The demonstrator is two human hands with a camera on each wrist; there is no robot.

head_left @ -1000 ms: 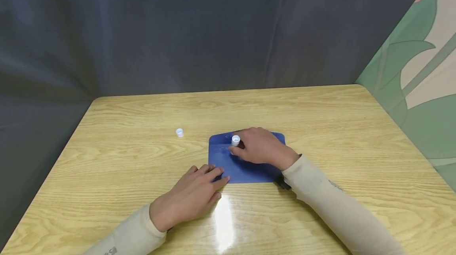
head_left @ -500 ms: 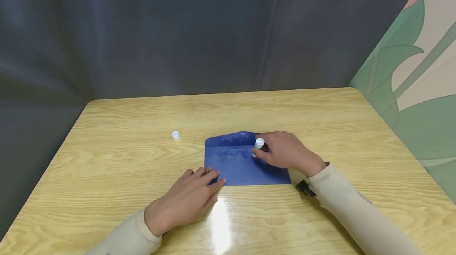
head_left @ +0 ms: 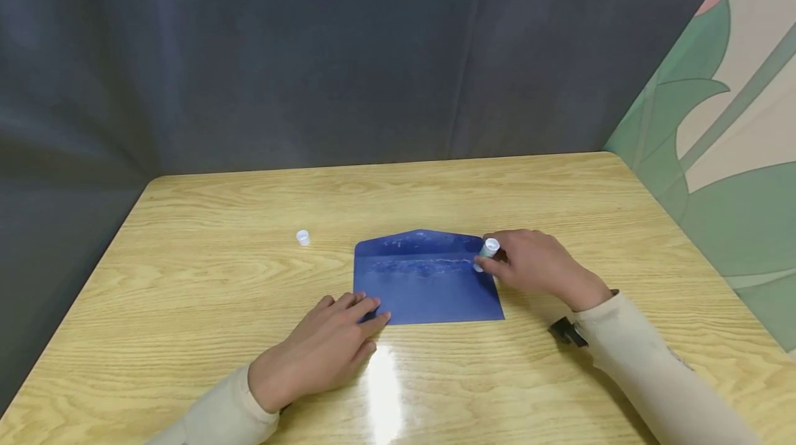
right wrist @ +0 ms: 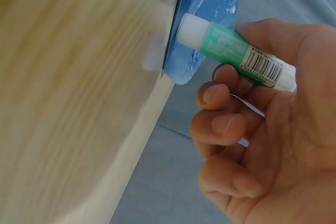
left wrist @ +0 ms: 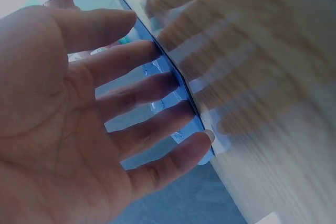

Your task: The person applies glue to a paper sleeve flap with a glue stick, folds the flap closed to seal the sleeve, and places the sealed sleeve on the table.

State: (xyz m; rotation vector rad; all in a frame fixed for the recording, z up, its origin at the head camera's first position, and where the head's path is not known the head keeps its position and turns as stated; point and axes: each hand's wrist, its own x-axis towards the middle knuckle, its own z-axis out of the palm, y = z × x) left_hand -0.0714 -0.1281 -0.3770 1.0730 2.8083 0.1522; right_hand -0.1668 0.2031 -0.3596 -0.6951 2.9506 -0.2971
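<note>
A blue envelope (head_left: 429, 296) lies on the table with its flap (head_left: 413, 241) spread toward the back; whitish glue smears run along the flap and the fold. My right hand (head_left: 537, 262) pinches a glue stick (right wrist: 228, 48), white at both ends with a green barcoded label. The stick's lower end is at the right end of the envelope's fold, tilted slightly. My left hand (head_left: 323, 345) rests with its fingertips on the envelope's front left corner, fingers spread and fairly straight, as the left wrist view also shows.
A small white cap (head_left: 302, 238) stands on the wooden table (head_left: 236, 279), left of the envelope. Dark cloth (head_left: 311, 58) hangs behind the table's back edge, and a leaf-patterned cloth (head_left: 746, 224) hangs along the right side.
My right hand has slid the glue stick rightward along the envelope's fold, from near its middle to its right end. A whitish streak now shows there. The left hand stays at the corner.
</note>
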